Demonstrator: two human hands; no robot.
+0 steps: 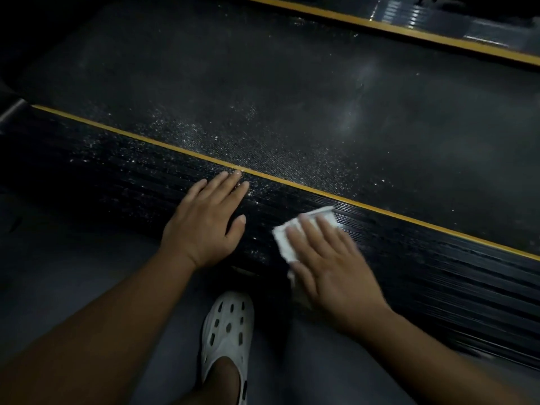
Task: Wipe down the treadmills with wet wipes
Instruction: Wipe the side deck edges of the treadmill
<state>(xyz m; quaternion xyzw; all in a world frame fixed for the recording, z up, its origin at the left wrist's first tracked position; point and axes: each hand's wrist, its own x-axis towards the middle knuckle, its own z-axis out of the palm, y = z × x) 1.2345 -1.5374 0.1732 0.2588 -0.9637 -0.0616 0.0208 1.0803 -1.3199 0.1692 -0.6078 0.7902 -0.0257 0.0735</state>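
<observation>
A dark treadmill belt (292, 97) runs across the view, speckled with fine white droplets near its near edge. Its near side rail (117, 171) is black and ribbed, edged by a thin yellow stripe (292, 184). My left hand (204, 220) rests flat on this rail with straight fingers, fingertips near the stripe. My right hand (330, 258) lies flat on a white wet wipe (285, 238) and presses it onto the rail; the hand looks motion-blurred. Part of the wipe is hidden under the palm.
My foot in a white perforated clog (228, 325) stands on the grey floor (73, 258) just in front of the rail. A second yellow-edged rail (438, 39) borders the belt's far side, with a shiny ribbed surface behind it.
</observation>
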